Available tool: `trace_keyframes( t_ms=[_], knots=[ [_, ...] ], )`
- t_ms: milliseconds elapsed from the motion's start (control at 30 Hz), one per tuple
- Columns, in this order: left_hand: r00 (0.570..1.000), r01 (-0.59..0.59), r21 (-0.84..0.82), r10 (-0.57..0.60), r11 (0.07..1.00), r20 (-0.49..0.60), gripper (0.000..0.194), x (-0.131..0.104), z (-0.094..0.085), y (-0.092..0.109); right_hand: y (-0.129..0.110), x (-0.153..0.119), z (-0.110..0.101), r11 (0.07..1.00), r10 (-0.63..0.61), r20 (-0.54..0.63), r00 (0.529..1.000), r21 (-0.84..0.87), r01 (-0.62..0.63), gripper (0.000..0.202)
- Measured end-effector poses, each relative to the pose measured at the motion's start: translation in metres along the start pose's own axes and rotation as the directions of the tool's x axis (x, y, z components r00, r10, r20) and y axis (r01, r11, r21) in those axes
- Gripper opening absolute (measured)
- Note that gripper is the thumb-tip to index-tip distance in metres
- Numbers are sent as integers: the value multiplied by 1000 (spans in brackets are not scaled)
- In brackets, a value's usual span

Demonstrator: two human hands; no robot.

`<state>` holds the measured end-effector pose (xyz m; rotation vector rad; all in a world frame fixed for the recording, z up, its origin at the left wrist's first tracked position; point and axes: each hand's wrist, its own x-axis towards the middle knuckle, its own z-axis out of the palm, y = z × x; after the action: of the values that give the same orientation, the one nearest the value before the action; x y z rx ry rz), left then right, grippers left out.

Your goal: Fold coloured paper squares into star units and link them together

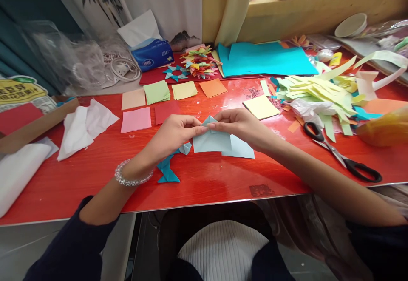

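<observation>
I'm mid-fold at frame centre: left hand [174, 133] & right hand [237, 124] pinching the pale blue paper [212, 141] peak (next: crease needs firm, even pressing).

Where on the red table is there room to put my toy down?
Bare red table runs along the near edge, between the folded blue piece and the scissors. Crowded: right side with paper strips, and the back row of paper squares.
</observation>
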<state>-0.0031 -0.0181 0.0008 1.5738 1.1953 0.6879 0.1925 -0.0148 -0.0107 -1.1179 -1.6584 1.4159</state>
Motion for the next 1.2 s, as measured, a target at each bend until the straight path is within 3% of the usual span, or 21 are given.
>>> trace_keyframes(
  t_ms=[200,333,667,867,1033,1200],
  knots=[
    [996,29,-128,-19,991,83,40,-1,-3,6,0,-1,0,999,-32,-77,997,-10,31,33],
    [992,11,-161,9,987,122,33,0,-4,5,-2,-2,-1,998,-63,-100,993,-25,61,32],
    [998,5,-52,-2,999,60,32,2,-1,0,-4,-3,0,997,-62,-93,994,-59,57,33],
    [998,19,-112,-12,994,68,39,1,-8,4,-5,-3,-3,988,-116,-107,987,-116,104,34],
    [991,31,-73,-21,997,135,30,1,-12,7,-7,-3,-5,980,-142,-114,983,-156,123,35],
    [996,8,-65,-2,998,93,24,1,-9,8,-4,-2,-5,981,-142,-116,983,-151,123,35]
  ],
)
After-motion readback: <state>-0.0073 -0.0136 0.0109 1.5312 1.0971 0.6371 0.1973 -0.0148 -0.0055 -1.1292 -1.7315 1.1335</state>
